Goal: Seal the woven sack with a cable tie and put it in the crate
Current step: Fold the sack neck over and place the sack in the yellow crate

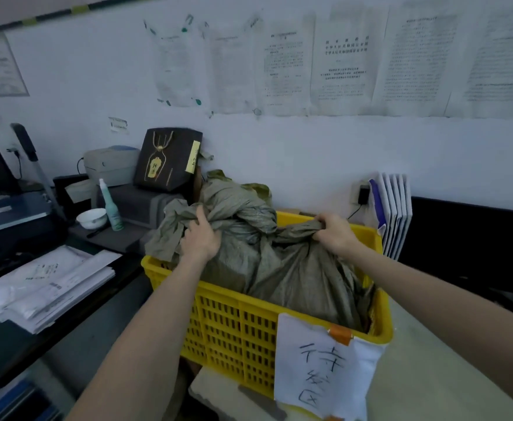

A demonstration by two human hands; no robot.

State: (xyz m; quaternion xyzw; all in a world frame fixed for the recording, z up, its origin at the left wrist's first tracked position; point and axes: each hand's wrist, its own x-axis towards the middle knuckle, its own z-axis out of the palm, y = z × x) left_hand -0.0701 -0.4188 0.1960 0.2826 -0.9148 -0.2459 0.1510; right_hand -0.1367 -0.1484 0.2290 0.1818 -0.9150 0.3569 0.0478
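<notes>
A grey-green woven sack [282, 268] lies inside the yellow plastic crate [234, 326], its bunched top rising above the crate's far rim. My left hand [200, 238] grips a fold of the sack near the left side. My right hand [335, 233] clutches the sack's fabric at the far right rim. I see no cable tie; the sack's neck is crumpled and partly hidden by folds.
A handwritten paper label [322, 366] hangs on the crate's front. To the left stand a desk with paper stacks [45, 287], a white bowl [91, 218], a spray bottle [111, 205] and a dark gift bag [168, 159]. White folders [393, 214] lean on the wall at right.
</notes>
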